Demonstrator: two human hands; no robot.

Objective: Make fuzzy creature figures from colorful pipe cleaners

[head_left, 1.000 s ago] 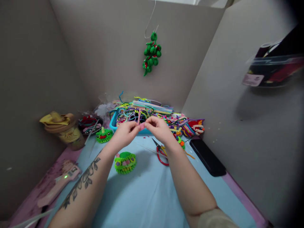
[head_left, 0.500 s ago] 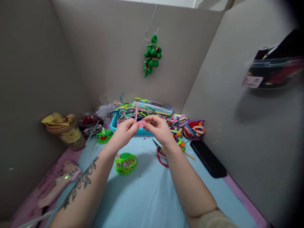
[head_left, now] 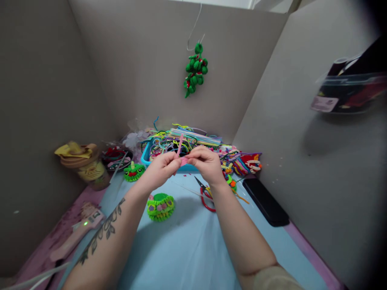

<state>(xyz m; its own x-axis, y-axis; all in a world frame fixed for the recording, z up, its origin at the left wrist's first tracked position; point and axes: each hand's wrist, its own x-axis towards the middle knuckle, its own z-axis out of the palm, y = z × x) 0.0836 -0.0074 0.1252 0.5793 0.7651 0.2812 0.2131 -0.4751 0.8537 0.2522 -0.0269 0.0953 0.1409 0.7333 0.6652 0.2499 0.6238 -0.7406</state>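
The left hand (head_left: 163,166) is curling nearly closed, its thumb and forefinger pinching a pink strip (head_left: 180,146). The right hand (head_left: 208,163) is bending its fingers just beside it, pinching the same strip where it is folding or bunching; the fingertips are covering that part, so its shape is hard to make out. The strip is standing up between the hands, above the table (head_left: 187,249) and in front of the blue tray (head_left: 145,154), whose front the hands are partly hiding. The right forearm is overlapping the scissors (head_left: 202,200), covering part of the handles. The sleeve (head_left: 275,278) is running off the bottom edge. At far right, a container (head_left: 341,94) is showing blurred, cut off by the dark border, its contents unclear. A green toy (head_left: 161,207) is sitting near the left forearm.
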